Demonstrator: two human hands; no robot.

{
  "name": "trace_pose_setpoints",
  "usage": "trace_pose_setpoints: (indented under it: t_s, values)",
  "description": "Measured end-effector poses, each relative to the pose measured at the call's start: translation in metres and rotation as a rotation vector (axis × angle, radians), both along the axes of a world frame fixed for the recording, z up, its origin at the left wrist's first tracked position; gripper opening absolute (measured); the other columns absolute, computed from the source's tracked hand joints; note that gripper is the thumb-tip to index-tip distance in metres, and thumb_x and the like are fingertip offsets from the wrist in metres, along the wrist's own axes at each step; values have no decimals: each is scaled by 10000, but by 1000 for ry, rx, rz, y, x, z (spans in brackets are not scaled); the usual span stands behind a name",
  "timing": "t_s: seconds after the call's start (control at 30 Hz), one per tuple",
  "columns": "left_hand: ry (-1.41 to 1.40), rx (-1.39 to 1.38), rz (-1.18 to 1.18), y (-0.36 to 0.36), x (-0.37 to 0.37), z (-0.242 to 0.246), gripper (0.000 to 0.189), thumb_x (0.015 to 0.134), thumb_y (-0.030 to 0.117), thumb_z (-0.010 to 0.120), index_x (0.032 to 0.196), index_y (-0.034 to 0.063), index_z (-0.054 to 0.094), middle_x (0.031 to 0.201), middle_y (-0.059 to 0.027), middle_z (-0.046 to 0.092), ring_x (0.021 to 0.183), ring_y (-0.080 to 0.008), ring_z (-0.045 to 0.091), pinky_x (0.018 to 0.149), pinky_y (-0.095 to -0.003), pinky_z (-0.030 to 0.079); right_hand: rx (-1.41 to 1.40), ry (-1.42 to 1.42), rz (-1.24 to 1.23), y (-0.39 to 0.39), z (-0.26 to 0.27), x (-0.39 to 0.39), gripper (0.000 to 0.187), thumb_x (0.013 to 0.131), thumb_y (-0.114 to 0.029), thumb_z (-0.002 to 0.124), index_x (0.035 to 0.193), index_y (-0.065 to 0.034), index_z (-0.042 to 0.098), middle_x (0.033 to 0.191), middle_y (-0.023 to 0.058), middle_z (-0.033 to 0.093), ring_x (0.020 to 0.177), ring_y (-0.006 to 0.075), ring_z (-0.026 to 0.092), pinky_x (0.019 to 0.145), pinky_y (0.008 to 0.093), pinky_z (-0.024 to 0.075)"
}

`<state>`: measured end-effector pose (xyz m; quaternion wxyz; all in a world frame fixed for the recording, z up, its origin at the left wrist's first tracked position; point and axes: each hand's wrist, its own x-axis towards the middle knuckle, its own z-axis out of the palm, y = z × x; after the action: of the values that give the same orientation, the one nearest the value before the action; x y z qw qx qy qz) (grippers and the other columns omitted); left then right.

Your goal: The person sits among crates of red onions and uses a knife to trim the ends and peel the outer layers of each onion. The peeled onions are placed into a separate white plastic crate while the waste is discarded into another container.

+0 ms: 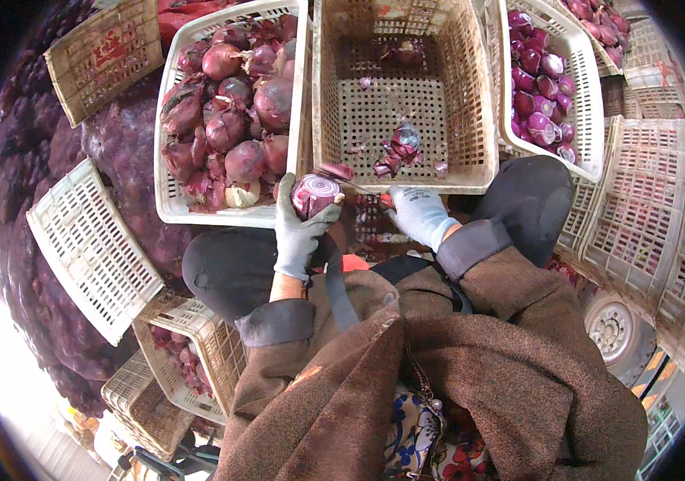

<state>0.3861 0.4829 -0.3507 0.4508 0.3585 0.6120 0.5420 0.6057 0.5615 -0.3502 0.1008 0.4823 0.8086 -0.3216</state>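
Note:
My left hand [299, 231], in a pale work glove, grips a red onion [316, 195] whose cut top shows rings. A sliced-off onion end [335, 172] is just above the cut face; I cannot tell whether it is still attached. My right hand [417, 210], also gloved, holds a knife by its red handle [385, 201]. The thin blade points left toward the onion, its tip hard to make out. Before me stands a deep beige plastic crate [390, 108] with onion skins [401, 147] and scraps on its floor. At its left is a white crate [222, 220] of unpeeled red onions [226, 129].
A white basket [592, 120] of peeled red onions [539, 102] stands right of the middle crate. Stacked crates [631, 204] and a wheel [611, 329] are farther right. Filled dark mesh sacks [132, 144] line the left, with crates [96, 252] against them.

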Motion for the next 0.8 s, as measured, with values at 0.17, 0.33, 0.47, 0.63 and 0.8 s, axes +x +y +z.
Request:
trace_pose_setpoints:
  t_s: [0.17, 0.33, 0.47, 0.63, 0.8]
  values:
    - [-76, -87, 52, -10, 3, 9, 901, 707, -127, 759, 1453, -21, 265, 1226, -154, 519, 1017, -203, 599, 792, -283, 553, -125, 107, -187, 0, -3, 9, 342, 900, -353, 577, 1043, -47, 628, 975, 221, 681, 946, 387, 657, 796, 485, 509]
    - [-258, -99, 24, -8, 2, 12, 921, 692, -118, 775, 1454, -16, 269, 1223, -149, 524, 1029, -208, 605, 758, -281, 559, -295, 788, -439, 18, -11, -16, 373, 926, -390, 629, 1021, -30, 646, 875, 158, 676, 840, 290, 661, 764, 390, 484]
    - [323, 24, -212, -1, 8, 24, 938, 712, -45, 773, 1489, 29, 253, 1299, -154, 518, 1156, -217, 554, 958, -317, 476, -412, 863, -328, 25, -12, -34, 379, 989, -365, 548, 1141, -28, 633, 1067, 57, 654, 994, 138, 573, 891, 297, 453]
    - [951, 208, -289, -3, 10, 50, 1035, 643, 161, 867, 1485, 13, 283, 1408, -212, 446, 1213, -277, 531, 1003, -325, 448, -840, 1270, -341, 24, 3, -30, 382, 1005, -315, 513, 1228, -19, 603, 1161, 45, 636, 1099, 135, 566, 993, 295, 422]
    - [-167, -287, -116, -13, 1, 51, 732, 701, -137, 558, 1407, 5, 426, 1273, -113, 551, 1009, -188, 607, 805, -272, 521, -762, 1341, -593, 12, 6, -28, 194, 926, -86, 616, 1109, -27, 639, 1029, 11, 653, 968, 115, 609, 889, 260, 471]
